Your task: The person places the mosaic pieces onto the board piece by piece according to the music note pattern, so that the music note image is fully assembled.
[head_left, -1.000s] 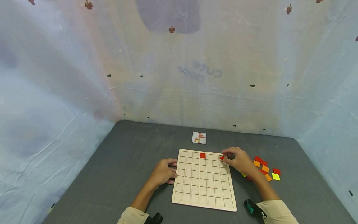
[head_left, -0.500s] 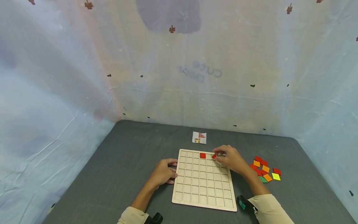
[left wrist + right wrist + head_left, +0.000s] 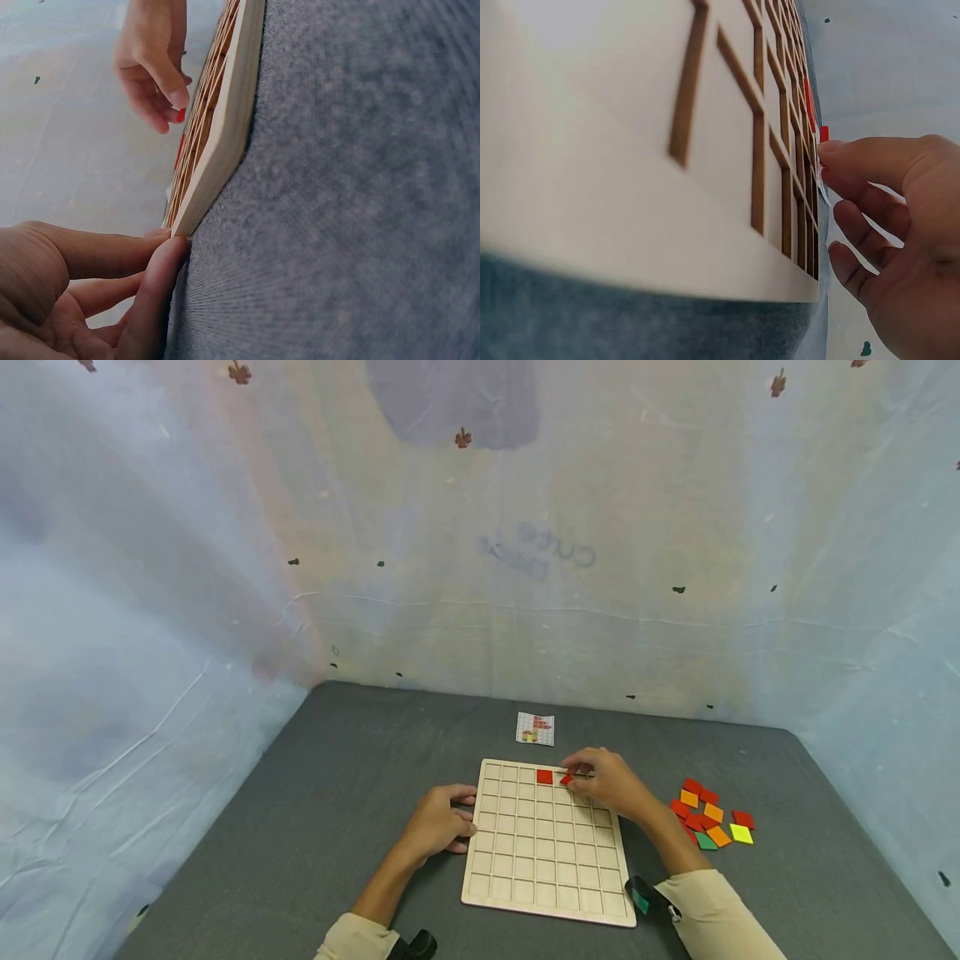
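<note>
A pale wooden grid board (image 3: 556, 870) lies on the dark table, with one red square tile (image 3: 544, 777) set in its far row. My left hand (image 3: 437, 820) holds the board's left edge, thumb and fingertip meeting at the rim in the left wrist view. Over the far row, just right of the set tile, my right hand (image 3: 611, 783) pinches a red tile (image 3: 566, 779) between thumb and fingertips. The held tile (image 3: 824, 133) stands up past the fingertips in the right wrist view, most of it hidden by them.
A small printed card (image 3: 536, 728) with a coloured grid picture lies beyond the board. Right of the board are several loose tiles: red (image 3: 743, 819), orange (image 3: 718, 836), yellow (image 3: 741, 834) and green (image 3: 707, 842). A pale printed sheet (image 3: 450, 635) hangs behind the table.
My right hand has moved left along the far row with the red tile, from the right corner to close by the set tile. The left hand has stayed at the board's edge.
</note>
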Tool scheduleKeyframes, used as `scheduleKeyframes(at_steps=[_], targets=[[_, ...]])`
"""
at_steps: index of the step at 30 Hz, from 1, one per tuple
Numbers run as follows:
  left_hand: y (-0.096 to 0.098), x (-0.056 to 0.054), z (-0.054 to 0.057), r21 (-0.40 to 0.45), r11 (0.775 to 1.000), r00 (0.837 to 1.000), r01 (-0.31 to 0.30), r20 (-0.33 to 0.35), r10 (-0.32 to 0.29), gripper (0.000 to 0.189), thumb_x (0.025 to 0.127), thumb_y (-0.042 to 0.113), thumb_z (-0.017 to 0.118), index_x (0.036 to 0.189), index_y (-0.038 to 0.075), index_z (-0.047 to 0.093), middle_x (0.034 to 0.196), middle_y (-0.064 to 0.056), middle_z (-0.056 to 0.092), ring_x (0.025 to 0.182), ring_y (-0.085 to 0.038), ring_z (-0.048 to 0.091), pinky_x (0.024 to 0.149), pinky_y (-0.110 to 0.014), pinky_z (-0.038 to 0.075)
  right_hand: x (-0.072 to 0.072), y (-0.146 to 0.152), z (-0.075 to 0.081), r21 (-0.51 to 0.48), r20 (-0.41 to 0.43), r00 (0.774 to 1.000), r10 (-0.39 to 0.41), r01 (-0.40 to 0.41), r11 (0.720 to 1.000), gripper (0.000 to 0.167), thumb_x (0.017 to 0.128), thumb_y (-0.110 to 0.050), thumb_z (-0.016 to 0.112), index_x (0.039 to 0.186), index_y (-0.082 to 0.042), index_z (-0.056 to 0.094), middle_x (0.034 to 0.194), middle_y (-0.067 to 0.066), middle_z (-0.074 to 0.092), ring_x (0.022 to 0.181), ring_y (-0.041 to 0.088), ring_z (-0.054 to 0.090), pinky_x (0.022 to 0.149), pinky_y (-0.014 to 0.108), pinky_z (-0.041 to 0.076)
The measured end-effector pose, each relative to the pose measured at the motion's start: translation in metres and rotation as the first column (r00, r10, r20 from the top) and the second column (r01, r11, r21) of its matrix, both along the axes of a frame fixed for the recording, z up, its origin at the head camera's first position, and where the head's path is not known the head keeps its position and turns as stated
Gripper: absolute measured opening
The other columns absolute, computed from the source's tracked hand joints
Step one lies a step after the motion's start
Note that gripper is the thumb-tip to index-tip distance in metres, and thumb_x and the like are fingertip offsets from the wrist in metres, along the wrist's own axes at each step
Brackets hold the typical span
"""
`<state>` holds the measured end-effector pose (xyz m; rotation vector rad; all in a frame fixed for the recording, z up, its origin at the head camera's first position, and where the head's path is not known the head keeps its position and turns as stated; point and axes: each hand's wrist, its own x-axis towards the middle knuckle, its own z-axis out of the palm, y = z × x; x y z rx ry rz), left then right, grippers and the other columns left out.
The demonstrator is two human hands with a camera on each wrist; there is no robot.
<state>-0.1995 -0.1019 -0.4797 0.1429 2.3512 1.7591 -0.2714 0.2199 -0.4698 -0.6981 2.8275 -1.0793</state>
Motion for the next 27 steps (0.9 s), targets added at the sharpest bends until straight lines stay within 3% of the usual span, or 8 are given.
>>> scheduleKeyframes(at_steps=[12,20,27], targets=[[-0.0003,-0.0002,-0.0008,-0.002,1.0,1.0,0.004,0.0,-0.004,0.063,0.081,-0.011,0.075,0.142,-0.003,0.063,0.13,-0.018,0.065,0.101,-0.025,0.071,0.058,-0.038,0.065,-0.0006,-0.0042,0.0015,0.02,0.024,1.0,0.007,-0.008,1.0,0.025,0.095,-0.003,0.076,0.12,-0.006,0.077,0.113,0.007,0.074,0.102,0.023,0.068,0.086,0.044,0.059],[-0.0004,-0.0003,-0.0006,-0.004,1.0,1.0,0.003,0.001,-0.003,0.063,0.081,-0.012,0.075,0.142,-0.003,0.063,0.13,-0.018,0.065,0.102,-0.025,0.071,0.058,-0.038,0.065,-0.0023,-0.0067,0.002,0.047,0.014,1.0,-0.016,0.015,0.999,0.023,0.095,0.0,0.075,0.118,-0.006,0.078,0.104,0.004,0.073,0.094,0.016,0.066,0.079,0.034,0.058],[-0.0002,-0.0004,-0.0007,-0.004,1.0,1.0,0.001,0.001,-0.001,0.063,0.08,-0.012,0.075,0.142,-0.003,0.063,0.13,-0.018,0.065,0.102,-0.025,0.071,0.057,-0.038,0.065,-0.0041,-0.0094,0.0021,0.033,0.023,1.0,-0.003,0.002,0.999,0.023,0.094,0.002,0.075,0.115,-0.006,0.079,0.104,0.006,0.076,0.093,0.017,0.068,0.078,0.033,0.059]])
